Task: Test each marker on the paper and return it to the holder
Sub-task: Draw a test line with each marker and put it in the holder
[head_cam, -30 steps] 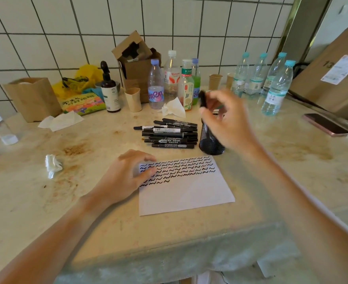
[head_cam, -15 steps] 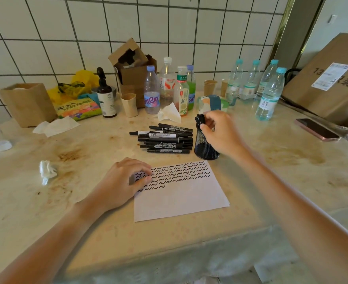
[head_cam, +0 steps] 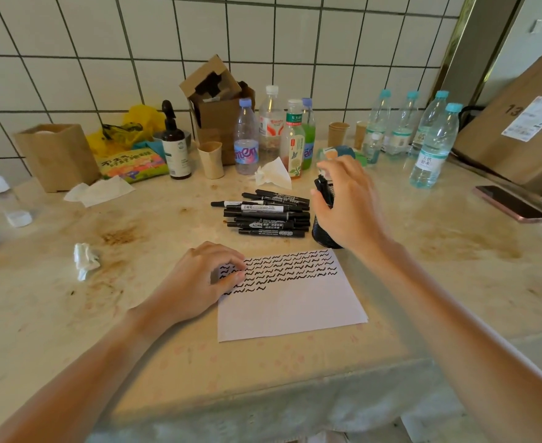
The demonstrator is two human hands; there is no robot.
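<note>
Head view: right hand [head_cam: 348,203] fingers spread, released, above the mesh holder [head_cam: 322,233], hiding most of it. One marker [head_cam: 324,191] stands in it, lower part hidden. Left hand [head_cam: 199,282] curled loosely, fingertips on paper [head_cam: 295,302]. Marker pile [head_cam: 266,215] just left of holder.

Marker pile [head_cam: 265,214] behind paper [head_cam: 290,302] — holder [head_cam: 322,233] just right of pile; bottles [head_cam: 429,139] behind.

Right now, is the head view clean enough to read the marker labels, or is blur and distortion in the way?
Head view: wide-angle bend curves the wall tiles and table edge; soft, even light without harsh glare; the marker pile shows white label print, too soft to read; right hand fingertips slightly smeared; squiggles on the paper stay distinct.
</note>
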